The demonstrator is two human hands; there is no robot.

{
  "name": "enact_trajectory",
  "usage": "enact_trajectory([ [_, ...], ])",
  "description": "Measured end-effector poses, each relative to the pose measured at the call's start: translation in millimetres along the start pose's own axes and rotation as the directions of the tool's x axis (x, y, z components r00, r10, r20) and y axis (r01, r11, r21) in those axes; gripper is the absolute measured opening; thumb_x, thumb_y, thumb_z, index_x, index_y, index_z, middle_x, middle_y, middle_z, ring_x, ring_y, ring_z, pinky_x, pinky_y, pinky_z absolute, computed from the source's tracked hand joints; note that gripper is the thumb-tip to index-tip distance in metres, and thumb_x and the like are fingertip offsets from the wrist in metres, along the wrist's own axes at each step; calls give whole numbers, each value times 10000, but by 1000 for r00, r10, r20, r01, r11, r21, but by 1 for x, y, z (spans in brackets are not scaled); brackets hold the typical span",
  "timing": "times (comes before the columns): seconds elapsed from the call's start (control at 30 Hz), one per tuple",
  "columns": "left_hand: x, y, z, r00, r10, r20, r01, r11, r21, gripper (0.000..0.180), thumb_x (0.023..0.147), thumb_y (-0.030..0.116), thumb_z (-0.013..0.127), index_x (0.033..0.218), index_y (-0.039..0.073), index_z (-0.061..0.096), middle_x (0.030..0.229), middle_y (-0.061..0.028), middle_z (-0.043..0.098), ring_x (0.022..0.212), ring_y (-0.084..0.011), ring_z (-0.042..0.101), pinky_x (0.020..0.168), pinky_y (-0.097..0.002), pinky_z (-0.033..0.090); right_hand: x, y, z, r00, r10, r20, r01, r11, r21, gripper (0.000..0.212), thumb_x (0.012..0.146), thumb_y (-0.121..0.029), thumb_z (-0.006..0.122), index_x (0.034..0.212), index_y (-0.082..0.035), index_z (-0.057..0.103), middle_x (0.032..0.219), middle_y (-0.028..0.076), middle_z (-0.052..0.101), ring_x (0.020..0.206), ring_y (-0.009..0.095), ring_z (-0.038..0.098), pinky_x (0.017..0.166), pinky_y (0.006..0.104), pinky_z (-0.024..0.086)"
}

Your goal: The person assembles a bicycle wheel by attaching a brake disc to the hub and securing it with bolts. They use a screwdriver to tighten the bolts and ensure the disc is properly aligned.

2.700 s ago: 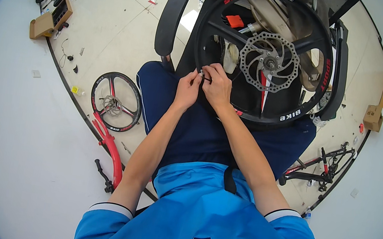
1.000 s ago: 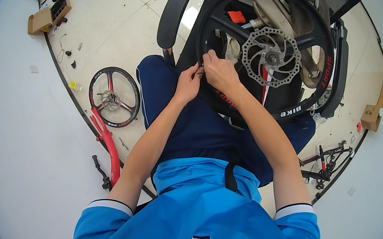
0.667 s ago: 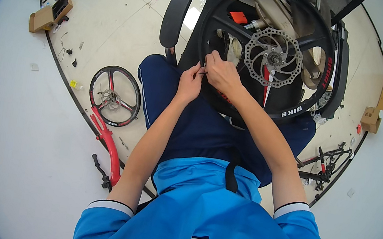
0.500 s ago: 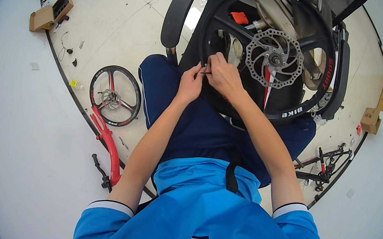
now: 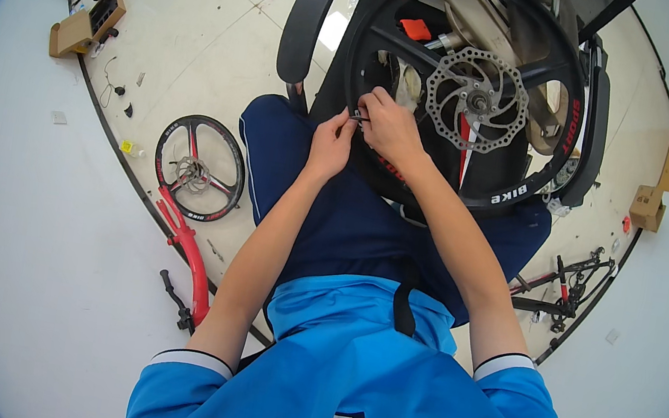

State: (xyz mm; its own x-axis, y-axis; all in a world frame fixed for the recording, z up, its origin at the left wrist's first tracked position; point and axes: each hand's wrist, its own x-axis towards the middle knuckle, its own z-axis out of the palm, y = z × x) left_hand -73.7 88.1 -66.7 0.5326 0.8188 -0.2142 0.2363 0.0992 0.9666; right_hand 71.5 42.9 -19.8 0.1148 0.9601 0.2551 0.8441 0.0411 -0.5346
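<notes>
A black bicycle wheel (image 5: pixel 548 71) with wide spokes, red and white lettering and a silver disc brake rotor (image 5: pixel 440 97) lies across my thighs and a black chair. At its lower left rim, my left hand (image 5: pixel 331 146) pinches a small dark thin piece (image 5: pixel 357 117). Close beside it, my right hand (image 5: pixel 392 129) has its fingers curled and pressed at the same piece, against the inside of the rim. The fingers partly cover the piece, so its exact kind cannot be made out.
Black chair armrests (image 5: pixel 312 20) flank the wheel. To the left on the floor lie a second wheel (image 5: pixel 235 161), a red frame part (image 5: pixel 194 253) and an open cardboard box (image 5: pixel 73 33). A dark bike frame (image 5: pixel 540 307) and a small carton (image 5: pixel 647 209) are at the right.
The wheel has shifted slightly left. Both hands stay at the rim, the left a little higher, and the right fingers have moved slightly; more of the small dark piece shows between them.
</notes>
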Motion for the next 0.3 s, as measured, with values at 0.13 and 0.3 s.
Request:
enact_trajectory([
  [0.13, 3, -12, 0, 1000, 8, -15, -8, 1000, 25, 361, 1005, 135, 529, 1318, -44, 551, 1086, -163, 707, 979, -151, 645, 867, -272, 481, -2, -4, 4, 998, 41, 43, -40, 998, -38, 218, 806, -116, 697, 942, -17, 560, 959, 149, 548, 740, 377, 649, 644, 463, 541],
  [0.3, 3, -17, 0, 999, -28, -35, 29, 999, 23, 374, 999, 150, 544, 1338, -7, 554, 1111, -168, 703, 1005, -177, 653, 890, -281, 480, -4, -3, 5, 994, 76, 76, -75, 997, -24, 288, 799, -171, 730, 968, -24, 548, 977, 148, 548, 782, 374, 660, 653, 467, 544],
])
